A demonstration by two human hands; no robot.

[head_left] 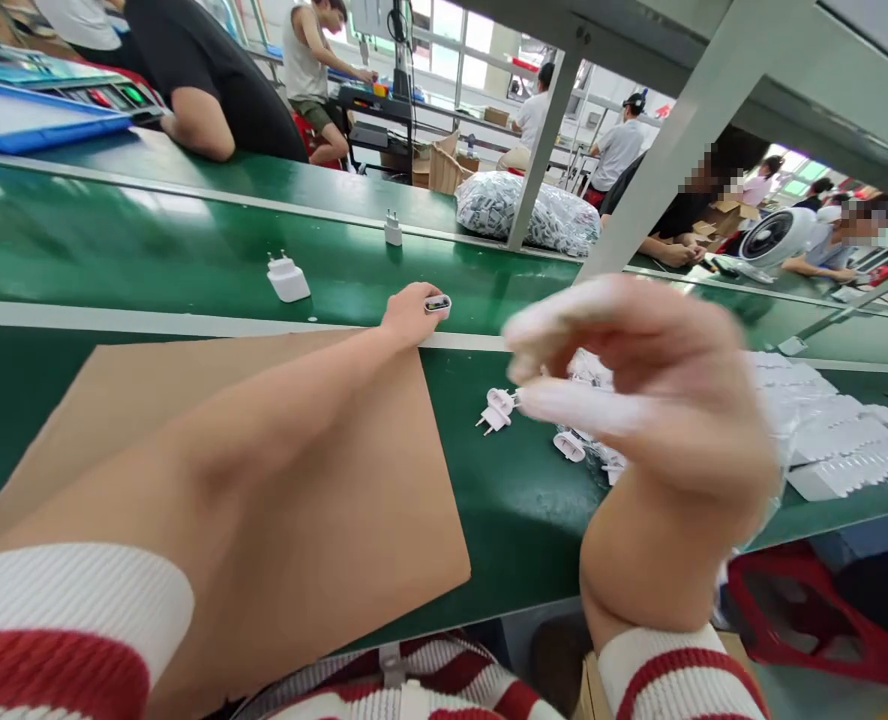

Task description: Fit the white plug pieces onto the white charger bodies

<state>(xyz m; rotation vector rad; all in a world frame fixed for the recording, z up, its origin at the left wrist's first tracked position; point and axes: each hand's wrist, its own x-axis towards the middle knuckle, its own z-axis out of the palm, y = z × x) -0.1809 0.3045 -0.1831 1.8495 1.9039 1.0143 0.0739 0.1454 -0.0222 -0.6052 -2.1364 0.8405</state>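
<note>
My left hand (408,316) reaches forward over the far edge of a brown cardboard sheet (324,480). Its fingers are closed around a small white charger housing (438,304) with an open end showing. Nearer the camera is my right hand (669,380), smeared by motion, with white coverings on the fingers. Its thumb and fingers curl toward each other, and I cannot make out whether anything is between them. Below its fingertips lie white plug pieces with pins (498,410) and a white oval plug part (569,447).
On the green strip beyond stand a white charger (289,279) and a smaller one (393,230). Rows of white pieces (853,450) lie at the right. A stuffed clear bag (489,205) rests near a slanted metal post (545,140). Several people work behind.
</note>
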